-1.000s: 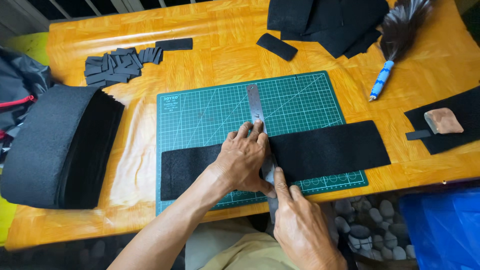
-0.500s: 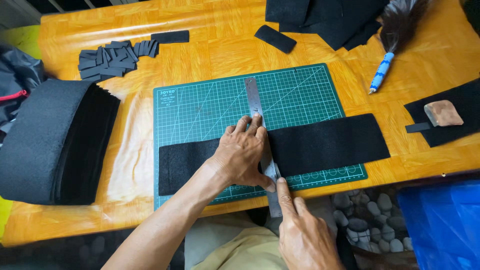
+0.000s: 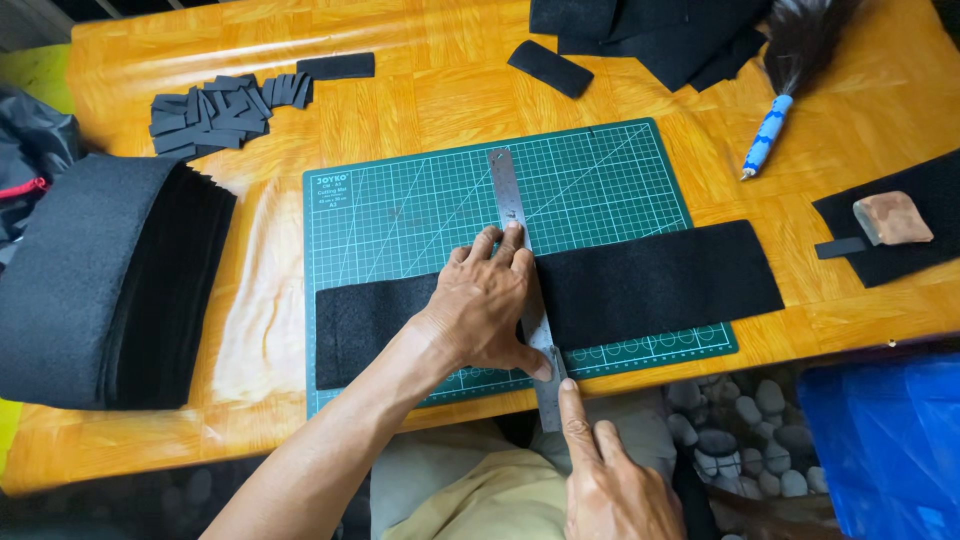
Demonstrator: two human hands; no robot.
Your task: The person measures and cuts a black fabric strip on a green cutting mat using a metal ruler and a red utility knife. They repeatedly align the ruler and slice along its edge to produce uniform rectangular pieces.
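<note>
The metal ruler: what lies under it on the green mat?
Under the metal ruler lies the black felt strip, across the green cutting mat. The left hand presses on it, hiding the felt there.

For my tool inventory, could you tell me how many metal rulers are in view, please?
1: the metal ruler lies across the black felt strip on the green cutting mat, pinned by the left hand, with the right hand at its near end.

Black felt strip [image 3: 650, 285] on green white-gridded cutting mat [image 3: 420, 210], silvery steel ruler [image 3: 508, 195], glossy orange-yellow table [image 3: 420, 95].
</note>
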